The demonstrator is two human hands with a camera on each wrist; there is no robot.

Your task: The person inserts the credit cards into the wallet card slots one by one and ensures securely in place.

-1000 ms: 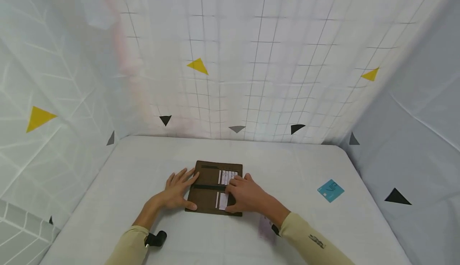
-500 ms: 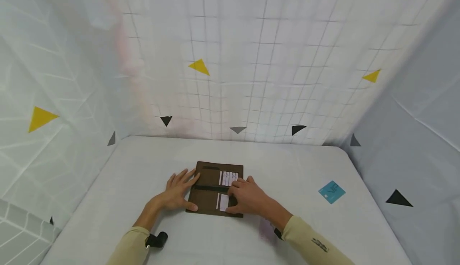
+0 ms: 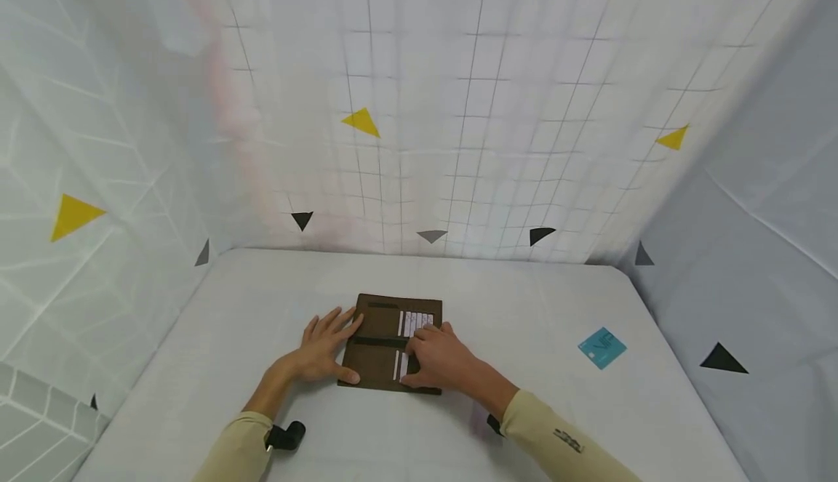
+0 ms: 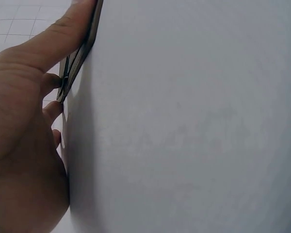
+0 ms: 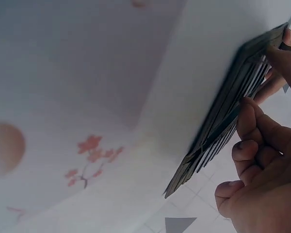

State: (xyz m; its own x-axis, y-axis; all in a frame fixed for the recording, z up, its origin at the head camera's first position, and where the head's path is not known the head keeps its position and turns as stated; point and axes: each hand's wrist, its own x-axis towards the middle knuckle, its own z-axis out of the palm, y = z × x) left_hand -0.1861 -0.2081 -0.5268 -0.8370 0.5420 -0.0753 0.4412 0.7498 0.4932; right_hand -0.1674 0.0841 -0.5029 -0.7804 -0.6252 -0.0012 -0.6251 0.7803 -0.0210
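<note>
An opened brown wallet [image 3: 376,367] lies on the table, white card edges [image 3: 419,320] showing in its pockets. Spread over its left edge is my left hand [image 3: 321,351], fingers nearly straight, thumb resting on the near corner. My right hand [image 3: 441,358] bends over the wallet's right half. Between its thumb and fingers is what looks like a dark card [image 3: 412,364], lying over part of a white one; most of it is hidden. In the right wrist view, thumb and index finger of the right hand [image 5: 269,160] touch the wallet [image 5: 223,102] near several thin card edges.
A blue card [image 3: 602,347] marked VIP lies at the right of the white table [image 3: 524,300]. Printed red blossoms [image 5: 94,150] show on the cloth in the right wrist view. White curtains [image 3: 419,177] surround the table on the far and side edges.
My right hand has shifted slightly left over the near half of the wallet, and the dark edge under it now covers more of the white card. My left hand has stayed put.
</note>
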